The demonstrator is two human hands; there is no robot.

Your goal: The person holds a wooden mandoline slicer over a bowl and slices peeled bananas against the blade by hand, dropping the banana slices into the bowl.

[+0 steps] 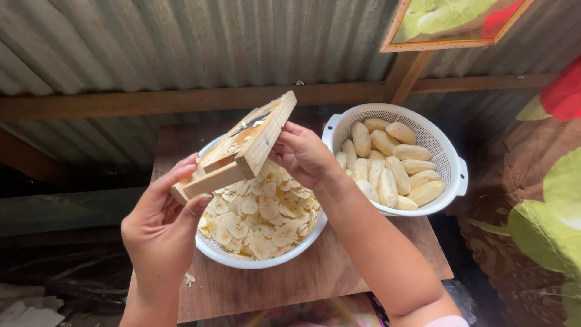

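The left hand [160, 227] grips the near end of a wooden slicer board [239, 148], fingers curled under its pale, squared frame and thumb pressed along the side. The right hand [302, 154] holds the board's far side, fingers closed against the edge; whether it also pinches a piece of fruit cannot be told. The board is rectangular, of unfinished light timber, tilted with its far end raised, and carries a narrow dark blade slot [249, 123] near its upper part. It is held directly over a white round bowl [254, 261], which is heaped with thin, pale yellow, coin-shaped banana slices [266, 218]; some slices cling to the board face. Just beside the bowl, to the right and touching or nearly touching it, stands a white perforated plastic colander [445, 142] with side handles, filled with whole peeled bananas [390, 163], smooth, cream-coloured and oblong. Both vessels rest on a small brown wooden table [315, 272] with visible grain; a few crumbs lie near its left edge. Behind runs a corrugated metal wall [181, 42] on a timber rail [151, 100].
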